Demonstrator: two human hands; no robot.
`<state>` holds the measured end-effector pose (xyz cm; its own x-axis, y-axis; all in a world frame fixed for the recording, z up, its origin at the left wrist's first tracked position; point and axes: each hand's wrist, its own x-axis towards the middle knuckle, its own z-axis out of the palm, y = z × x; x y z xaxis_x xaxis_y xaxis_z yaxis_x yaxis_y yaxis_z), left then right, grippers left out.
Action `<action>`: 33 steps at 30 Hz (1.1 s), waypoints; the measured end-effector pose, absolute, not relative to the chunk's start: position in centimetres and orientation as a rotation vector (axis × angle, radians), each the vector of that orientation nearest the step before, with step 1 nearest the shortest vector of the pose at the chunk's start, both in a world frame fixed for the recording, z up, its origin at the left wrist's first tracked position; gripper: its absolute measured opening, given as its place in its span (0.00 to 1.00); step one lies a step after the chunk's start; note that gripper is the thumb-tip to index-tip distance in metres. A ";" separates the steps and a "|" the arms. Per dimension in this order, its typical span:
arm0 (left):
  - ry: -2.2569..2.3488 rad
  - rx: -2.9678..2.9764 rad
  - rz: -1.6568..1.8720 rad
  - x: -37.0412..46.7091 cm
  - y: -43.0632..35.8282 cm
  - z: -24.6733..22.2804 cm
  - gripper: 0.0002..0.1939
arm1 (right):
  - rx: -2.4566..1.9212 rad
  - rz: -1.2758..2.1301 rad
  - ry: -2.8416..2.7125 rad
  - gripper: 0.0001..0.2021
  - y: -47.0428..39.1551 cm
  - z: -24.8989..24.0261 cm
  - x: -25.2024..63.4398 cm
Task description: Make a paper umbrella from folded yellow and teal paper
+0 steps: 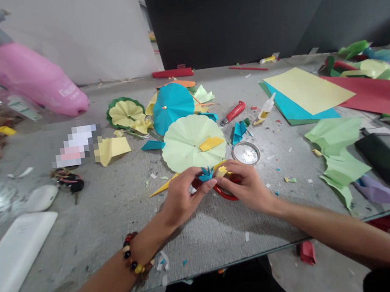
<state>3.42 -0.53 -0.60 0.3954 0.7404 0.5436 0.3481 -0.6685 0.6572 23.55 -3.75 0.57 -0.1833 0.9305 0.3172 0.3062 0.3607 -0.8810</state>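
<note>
My left hand (183,191) pinches a small blue folded-paper piece (206,174) with pointed tips. Close beside it, my right hand (245,182) has its fingers closed on a small pale yellow paper piece (221,171). The two hands nearly meet, thumbs toward each other. Under them lies a red loop (228,194) like a scissors handle, partly covered by the fingers. A yellow pointed strip (164,187) sticks out to the left of my left hand. Just beyond is a pale green pleated paper disc (188,149) with a yellow folded piece (211,143) on it.
A blue pleated disc (173,105) and a yellow-green one (127,115) lie behind. Right of them are a red utility knife (234,112), a glue bottle (265,108), a tape ring (246,153) and paper sheets (306,89). A pink sprayer (33,77) stands left.
</note>
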 end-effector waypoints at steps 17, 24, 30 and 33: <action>0.933 2.334 1.275 3.5 -0.7 -0.1 0.16 | -1.110 0.878 -1.651 0.10 -3.7 -0.2 23.4; 0.955 2.430 1.260 3.5 -0.7 -0.1 0.21 | -1.114 0.892 -1.676 0.13 -3.9 0.2 23.4; 0.932 2.475 1.312 3.5 -0.5 -0.2 0.23 | -1.109 0.854 -1.715 0.13 -3.9 0.4 23.5; 0.895 2.498 1.327 3.5 -0.5 -0.3 0.23 | -1.115 0.840 -1.718 0.13 -3.8 0.4 23.5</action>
